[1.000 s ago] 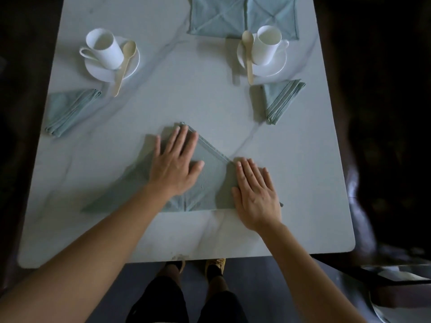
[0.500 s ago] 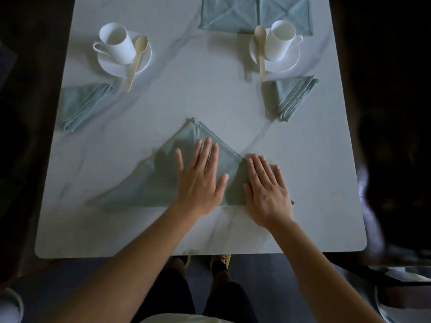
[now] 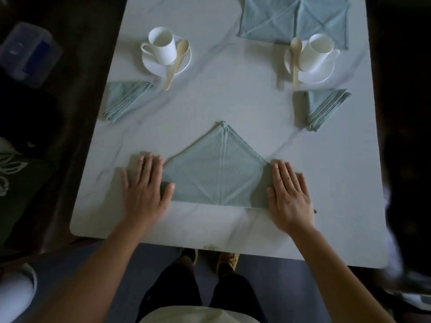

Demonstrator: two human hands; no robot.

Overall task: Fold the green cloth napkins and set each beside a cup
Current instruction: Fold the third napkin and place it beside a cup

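Triangle napkin (image 3: 219,173) lies flat on tabletop (image 3: 233,101) nr the front edge, peak pointing away, btwn both hands. Left hand (image 3: 144,185) is palm-down, fingers straight, over its left corner, thumb on the cloth. Right hand (image 3: 290,194) is likewise flat, pressing the right corner. Left folded napkin (image 3: 127,99) sits nr left cup (image 3: 163,46), right folded napkin (image 3: 326,108) nr right cup (image 3: 318,51). Unfolded napkin (image 3: 293,18) lies at the far edge.

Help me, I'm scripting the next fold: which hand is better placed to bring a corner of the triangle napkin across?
Probably right. The right hand lies flat on the right corner of the napkin, whose tip shows beside it. The left hand hides its corner, with only its thumb clearly on cloth.
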